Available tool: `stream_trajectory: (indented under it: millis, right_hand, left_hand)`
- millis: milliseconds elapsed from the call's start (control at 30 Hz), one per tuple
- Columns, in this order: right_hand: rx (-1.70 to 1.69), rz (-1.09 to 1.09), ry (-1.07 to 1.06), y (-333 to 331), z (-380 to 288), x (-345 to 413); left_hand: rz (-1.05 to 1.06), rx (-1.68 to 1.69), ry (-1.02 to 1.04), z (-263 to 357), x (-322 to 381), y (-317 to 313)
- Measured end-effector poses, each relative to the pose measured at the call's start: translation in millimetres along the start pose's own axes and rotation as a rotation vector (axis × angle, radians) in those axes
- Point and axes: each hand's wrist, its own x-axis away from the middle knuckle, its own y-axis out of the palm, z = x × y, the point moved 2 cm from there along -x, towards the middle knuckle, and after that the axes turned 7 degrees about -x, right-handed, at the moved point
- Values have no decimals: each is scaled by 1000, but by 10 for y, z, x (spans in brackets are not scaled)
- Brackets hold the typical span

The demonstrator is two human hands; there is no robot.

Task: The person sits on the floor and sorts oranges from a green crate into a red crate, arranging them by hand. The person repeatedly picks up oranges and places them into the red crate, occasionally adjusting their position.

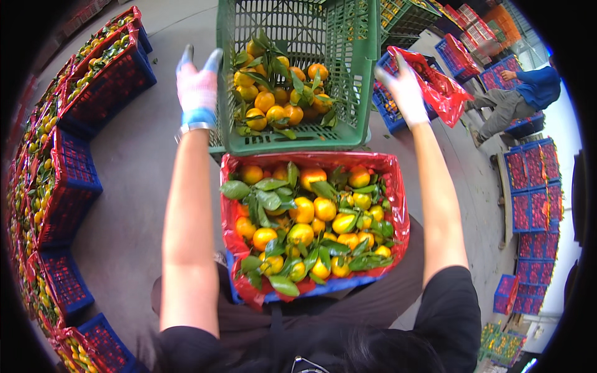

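Note:
My left hand (198, 86), in a pale knitted glove with grey-blue fingertips, is raised with fingers apart beside the left wall of a green plastic crate (359, 98). Leafy mandarins (275, 112) lie inside that crate. On its other side is my right hand (405, 91), gloved as well, with thumb and finger spread and nothing seen between them. Red plastic film (440, 91) shows just beyond the right hand; whether they touch is unclear. Closer to my body, between my legs, a blue crate (326, 285) with a red plastic liner (400, 205) is full of mandarins (302, 233) with leaves.
Blue crates (70, 161) of fruit with red liners curve along the left. Another blue crate (394, 123) stands right of the green one. Farther right, a person (517, 100) in a blue top is near stacked crates (531, 205). Green crates (406, 21) stand behind.

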Motion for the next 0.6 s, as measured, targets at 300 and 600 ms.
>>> stream_trajectory:
  millis: [300,600]
  right_hand:
    - [-226,219,411,925,186,-664]
    - [-358,456,67,-307,-423,1219]
  left_hand:
    - [-171,-46,-215,-462,-736,745]
    - [-27,354,8,575,551,-411]
